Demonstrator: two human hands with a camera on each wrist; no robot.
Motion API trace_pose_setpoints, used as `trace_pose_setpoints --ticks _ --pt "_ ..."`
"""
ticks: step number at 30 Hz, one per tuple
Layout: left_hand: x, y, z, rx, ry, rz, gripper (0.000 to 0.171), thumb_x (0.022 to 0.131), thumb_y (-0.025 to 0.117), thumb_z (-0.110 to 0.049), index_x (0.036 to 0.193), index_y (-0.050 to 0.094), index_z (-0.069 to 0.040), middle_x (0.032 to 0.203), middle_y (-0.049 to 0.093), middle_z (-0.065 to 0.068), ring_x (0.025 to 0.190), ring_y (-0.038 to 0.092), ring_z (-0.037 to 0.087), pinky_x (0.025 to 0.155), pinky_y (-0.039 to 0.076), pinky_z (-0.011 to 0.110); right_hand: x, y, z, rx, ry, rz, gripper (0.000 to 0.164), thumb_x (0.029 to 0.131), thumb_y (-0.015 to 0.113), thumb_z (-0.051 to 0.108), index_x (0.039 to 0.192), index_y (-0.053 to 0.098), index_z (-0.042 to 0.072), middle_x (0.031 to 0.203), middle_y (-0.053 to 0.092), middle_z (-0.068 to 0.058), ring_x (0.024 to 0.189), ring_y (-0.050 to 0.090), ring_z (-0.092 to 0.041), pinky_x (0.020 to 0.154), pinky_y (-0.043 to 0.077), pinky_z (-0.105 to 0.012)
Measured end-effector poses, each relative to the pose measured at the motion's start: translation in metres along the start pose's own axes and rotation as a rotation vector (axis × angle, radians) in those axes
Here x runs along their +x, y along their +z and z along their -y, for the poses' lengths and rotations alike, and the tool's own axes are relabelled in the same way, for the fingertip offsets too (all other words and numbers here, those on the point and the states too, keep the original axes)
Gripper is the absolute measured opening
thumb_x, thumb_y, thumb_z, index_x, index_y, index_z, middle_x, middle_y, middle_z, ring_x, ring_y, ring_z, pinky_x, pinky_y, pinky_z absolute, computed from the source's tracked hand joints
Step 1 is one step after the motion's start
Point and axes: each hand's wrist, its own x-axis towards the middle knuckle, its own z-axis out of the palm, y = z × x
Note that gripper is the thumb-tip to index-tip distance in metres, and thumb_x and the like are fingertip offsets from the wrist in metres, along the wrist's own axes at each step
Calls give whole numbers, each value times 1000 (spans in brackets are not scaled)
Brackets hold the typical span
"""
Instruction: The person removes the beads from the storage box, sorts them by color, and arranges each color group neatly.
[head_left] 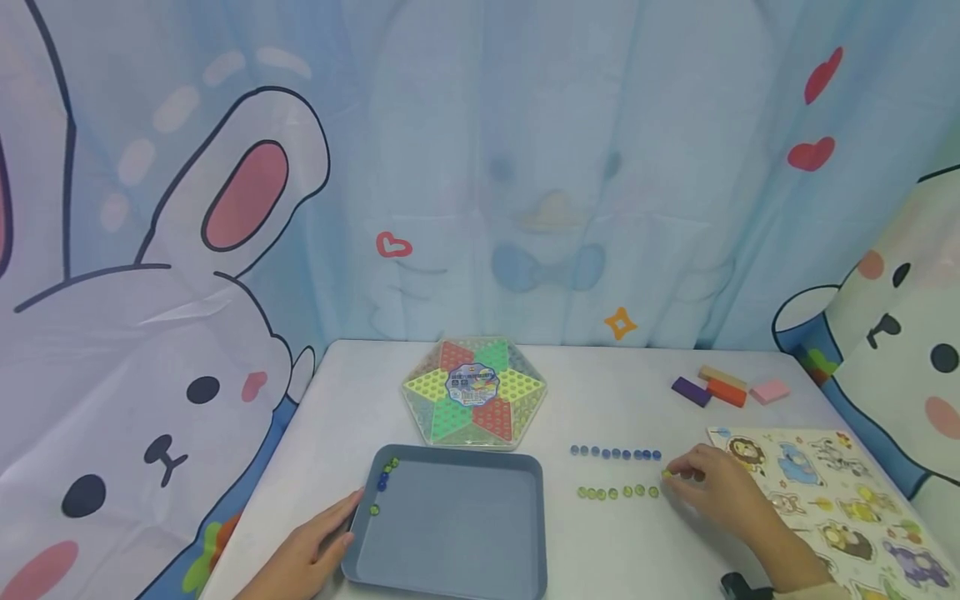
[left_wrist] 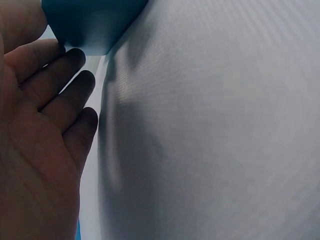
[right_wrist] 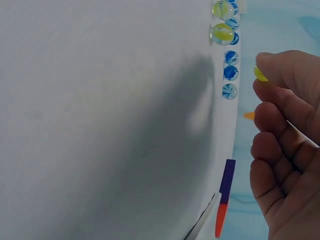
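Note:
My right hand [head_left: 716, 492] pinches a yellow marble [right_wrist: 260, 74] between thumb and forefinger, held just above the table at the right end of two rows. One row is of blue marbles [head_left: 617, 454]. Nearer to me runs a row of yellow-green marbles [head_left: 613, 493]. My left hand [head_left: 309, 550] touches the left wall of a grey-blue tray [head_left: 450, 587], its fingers fairly straight. In the left wrist view the tray's side [left_wrist: 95, 25] shows beside the fingers [left_wrist: 70, 100]. Inside the tray, a few blue marbles [head_left: 383, 481] and yellow-green marbles [head_left: 375, 510] lie along the left side.
A hexagonal Chinese checkers board [head_left: 474, 421] lies behind the tray. At the back right are coloured blocks, among them a purple block [head_left: 691, 392] and a pink block [head_left: 770, 392]. An animal picture board [head_left: 847, 500] lies under and beside my right forearm. A printed curtain hangs behind.

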Motion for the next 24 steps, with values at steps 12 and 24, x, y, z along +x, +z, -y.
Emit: trace_pose_setpoints --ticks 12,24 --pt "0 0 1 2 -23 16 65 110 47 -51 165 33 -21 168 41 5 152 42 36 116 47 25 5 11 -5 12 76 153 18 85 85 24 99 79 15 90 68 4 86 62 -11 82 59 -40" --pt "0 1 -4 52 -30 -20 63 110 47 -50 165 35 -22 167 43 -1 152 44 32 118 49 34 0 -20 14 0 -34 67 30 84 87 29 110 80 18 96 67 5 90 59 -13 73 53 -26"
